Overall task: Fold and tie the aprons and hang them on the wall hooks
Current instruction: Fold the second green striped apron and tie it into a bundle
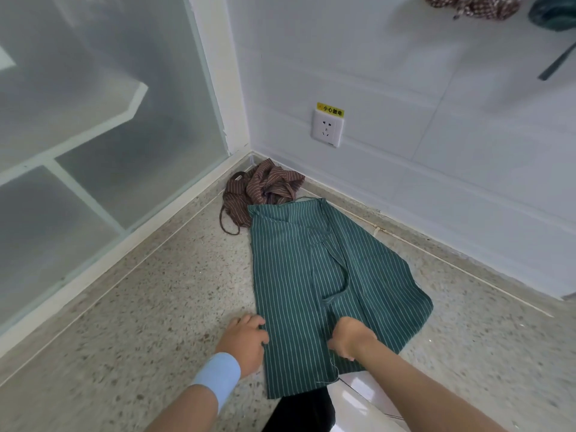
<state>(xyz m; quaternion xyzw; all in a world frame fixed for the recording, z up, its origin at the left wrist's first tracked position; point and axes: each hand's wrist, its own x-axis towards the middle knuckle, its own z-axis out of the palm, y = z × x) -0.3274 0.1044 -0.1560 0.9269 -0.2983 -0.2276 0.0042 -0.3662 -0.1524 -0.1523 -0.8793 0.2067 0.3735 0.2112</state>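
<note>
Nearest us, left hand [246,336], blue wristband [218,374] on the wrist, lies on the near left edge of the green apron [311,275], fingers curled onto the cloth; whether they pinch it or only press, we cannot tell. Right hand [350,336] is bunched near the middle of the near end, its grip closed on a gather of green cloth. The green apron lies lengthwise on the speckled floor [156,307], already folded into a long panel, a strap [338,275] looping over its middle. We judge the folding step is in hand, tying not yet begun. Next move, as we read it: both hands lift the near end and carry it toward the far end, edges kept square, strap left free for tying. Beyond, a brown apron [261,188] lies crumpled in the corner, touching the green one's far edge. Above it, a wall socket [327,128]. At the top right, tied bundles [473,6] hang on the wall.
</note>
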